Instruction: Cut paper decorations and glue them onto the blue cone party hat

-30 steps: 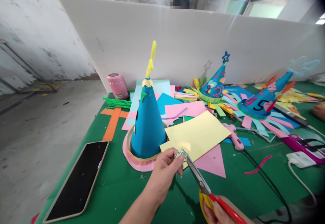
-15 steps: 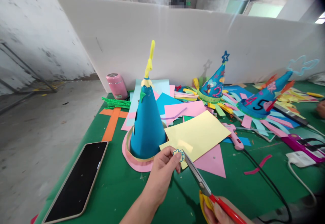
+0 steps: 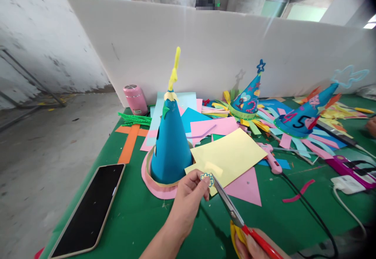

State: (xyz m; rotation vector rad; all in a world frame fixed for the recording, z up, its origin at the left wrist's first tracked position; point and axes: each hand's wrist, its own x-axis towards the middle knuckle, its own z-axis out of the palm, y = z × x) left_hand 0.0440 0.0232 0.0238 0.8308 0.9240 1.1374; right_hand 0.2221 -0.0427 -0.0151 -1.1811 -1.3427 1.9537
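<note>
Between the thumb and fingers of my left hand (image 3: 189, 200) is a small paper cutout (image 3: 207, 179) with blue curly outlines. My right hand (image 3: 255, 245) grips scissors (image 3: 233, 214) with red and yellow handles. Their blades look nearly closed, and the tips meet the right edge of the cutout. Just behind my left hand stands a blue paper cone hat (image 3: 170, 145) with a pink brim and a yellow twisted topper. A pale yellow sheet (image 3: 229, 157) lies beyond the cutout, partly over a pink sheet (image 3: 248, 188).
A phone (image 3: 89, 210) lies at the left. A pink glue gun (image 3: 272, 159) with a black cord rests at the right, near a purple power strip (image 3: 352, 169). Two decorated cone hats (image 3: 245, 100) stand farther back. Another person's hand (image 3: 371, 125) shows at the right edge.
Almost nothing differs. Both hands, the cutout and the scissors keep nearly the same place.
</note>
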